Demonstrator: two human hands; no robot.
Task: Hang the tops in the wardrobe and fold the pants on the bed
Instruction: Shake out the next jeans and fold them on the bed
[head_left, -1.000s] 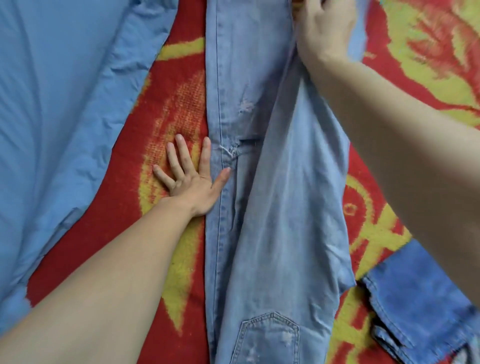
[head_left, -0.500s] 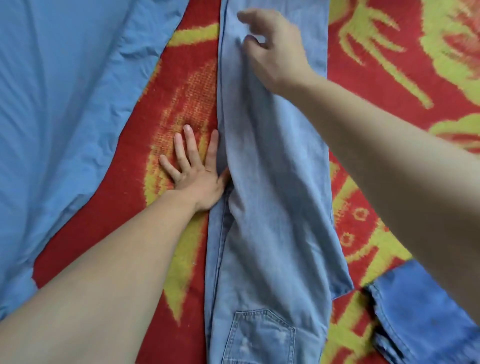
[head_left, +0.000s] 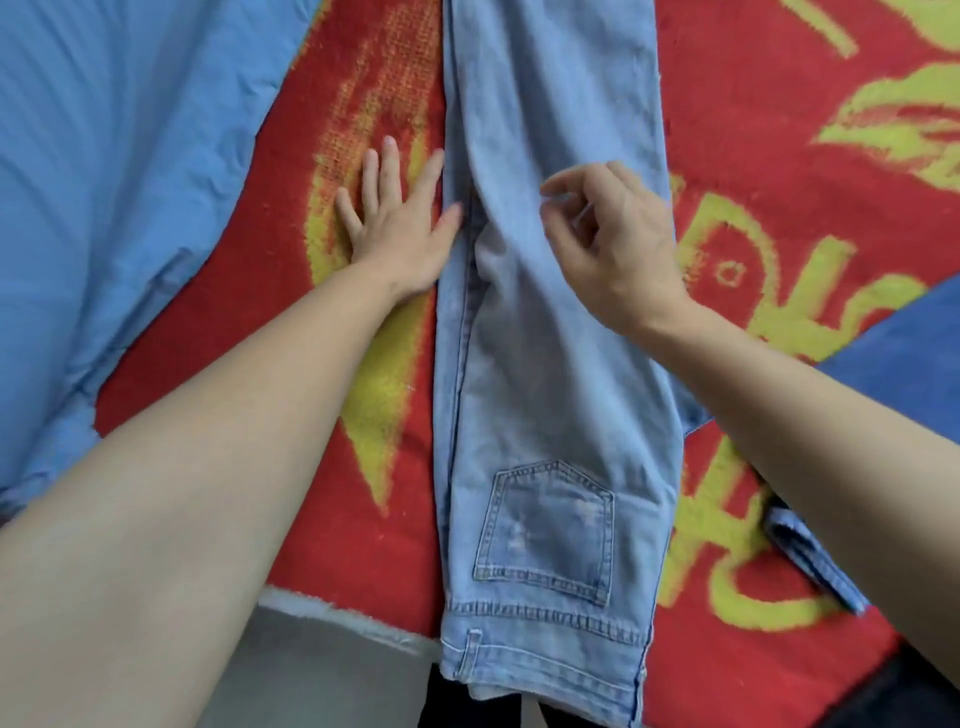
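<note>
Light blue jeans (head_left: 550, 374) lie lengthwise on the bed, one leg folded over the other, back pocket up and waistband at the near edge. My left hand (head_left: 400, 223) lies flat with straight fingers on the red and yellow blanket (head_left: 363, 395), its thumb against the jeans' left seam. Just above the folded leg hovers my right hand (head_left: 608, 244), fingers loosely curled, holding nothing.
A light blue garment (head_left: 119, 197) is spread over the left of the bed. A darker blue denim piece (head_left: 904, 364) lies at the right, partly under my right forearm. The blanket's near edge (head_left: 332, 608) and the bed's edge run along the bottom.
My right hand has laid the leg over the other one, let go of the cloth and drawn back toward me. The view has shifted nearer the waistband. My left hand stays flat.
</note>
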